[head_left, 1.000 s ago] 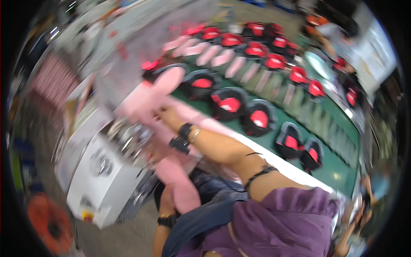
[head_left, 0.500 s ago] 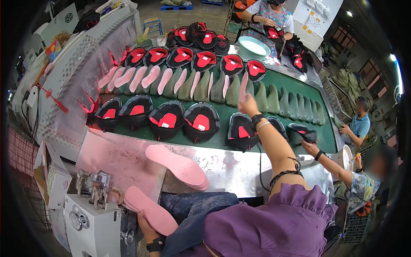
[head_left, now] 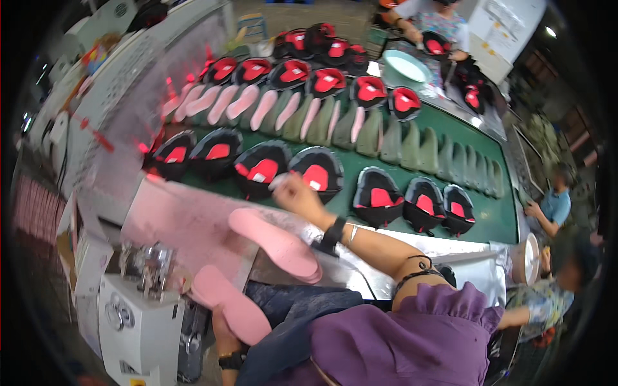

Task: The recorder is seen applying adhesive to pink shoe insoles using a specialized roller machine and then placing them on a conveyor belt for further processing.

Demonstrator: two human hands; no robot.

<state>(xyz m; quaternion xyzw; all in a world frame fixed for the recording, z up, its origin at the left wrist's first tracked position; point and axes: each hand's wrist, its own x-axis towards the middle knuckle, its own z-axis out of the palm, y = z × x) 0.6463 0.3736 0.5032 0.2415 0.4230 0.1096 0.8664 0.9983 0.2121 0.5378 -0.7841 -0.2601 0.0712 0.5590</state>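
Note:
Low at the left, my left hand (head_left: 223, 331) is closed on a stack of pink insoles (head_left: 233, 305) over my lap. My right hand (head_left: 297, 198) is over the table's near edge, close to a black and red shoe upper (head_left: 317, 172). Motion smears its fingers, and whether anything is in them cannot be made out. Between my hands, another stack of pink insoles (head_left: 277, 246) lies on the metal ledge. Across the green table runs a row of green shoe lasts (head_left: 410, 147); those toward the left have pink insoles (head_left: 243, 103) against them.
Beyond the lasts lies a row of shoe uppers (head_left: 325, 81), with finished-looking shoes (head_left: 320, 42) behind. A white machine (head_left: 138, 325) stands at lower left. One co-worker (head_left: 444, 29) works by a pale basin (head_left: 407, 66); others sit at right near a white bucket (head_left: 529, 258).
My right hand has left the lasts, where it held a pink insole, and come nearer and leftward. At right, a co-worker's hand has let go of an upper and drawn back. The view has shifted.

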